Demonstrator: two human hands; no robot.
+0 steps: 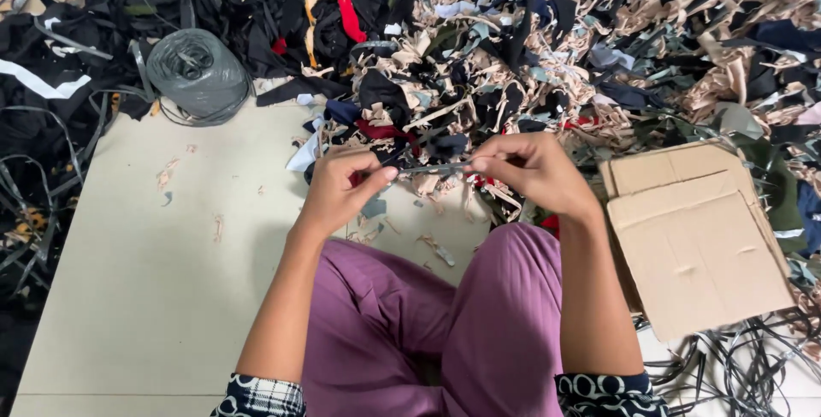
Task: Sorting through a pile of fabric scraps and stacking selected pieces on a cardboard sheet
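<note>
— What have the hands got?
— A thin grey fabric strip (434,168), stretched level between them above the purple-trousered knees (505,297); the left hand (340,188) pinches one end with fingers closed; the right hand (532,171) pinches the other.
— And around them?
— A heap of tan, black and red cloth scraps (547,49) just beyond; flattened brown cardboard (697,242) to the right; a grey spool of cord (198,70) far left.

flattened tan cardboard box (697,237) lies beside the scrap pile.
</note>
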